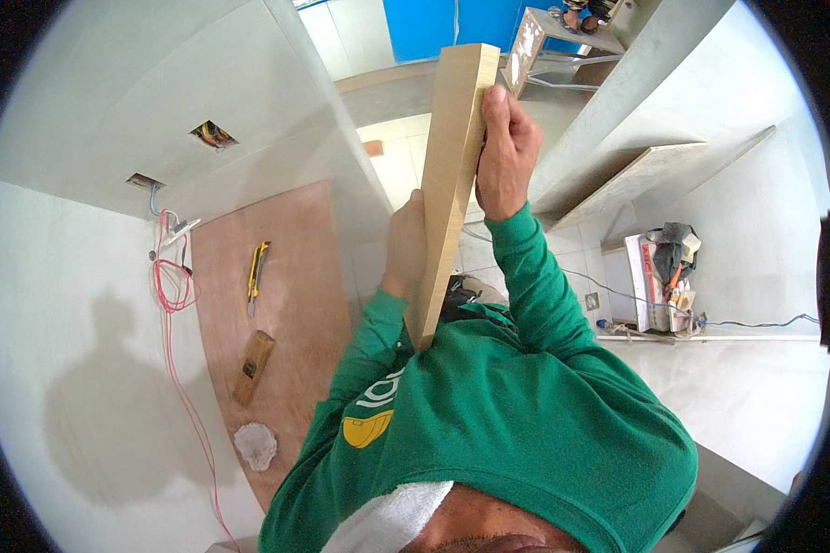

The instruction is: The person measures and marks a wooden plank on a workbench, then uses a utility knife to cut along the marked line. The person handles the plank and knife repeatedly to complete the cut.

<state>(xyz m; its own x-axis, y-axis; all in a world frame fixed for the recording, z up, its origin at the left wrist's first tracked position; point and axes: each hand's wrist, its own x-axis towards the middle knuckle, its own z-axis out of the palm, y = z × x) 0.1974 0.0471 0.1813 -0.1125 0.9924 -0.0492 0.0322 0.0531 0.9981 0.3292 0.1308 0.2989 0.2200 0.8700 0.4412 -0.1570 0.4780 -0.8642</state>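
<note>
A long light-brown wooden board [450,175] stands tilted in front of my chest, its lower end against my green shirt. My right hand [509,152] grips its right edge near the upper end, thumb along the edge. Lower down, my left hand [406,241] is closed on the left side, its fingers hidden behind the wood. To my left, a yellow utility knife [256,276] and a wooden hand plane [254,367] lie on a reddish plywood sheet [295,276]. A whitish lump [255,446] that I cannot identify lies near the plane.
Red wires [168,286] hang by the left wall, below open wall boxes [214,135] with wiring. At right, a box [650,276] holds tools and a dark bag, near a leaning panel [632,184]. Ahead, another person's feet [579,20] rest on a wooden stand [526,51].
</note>
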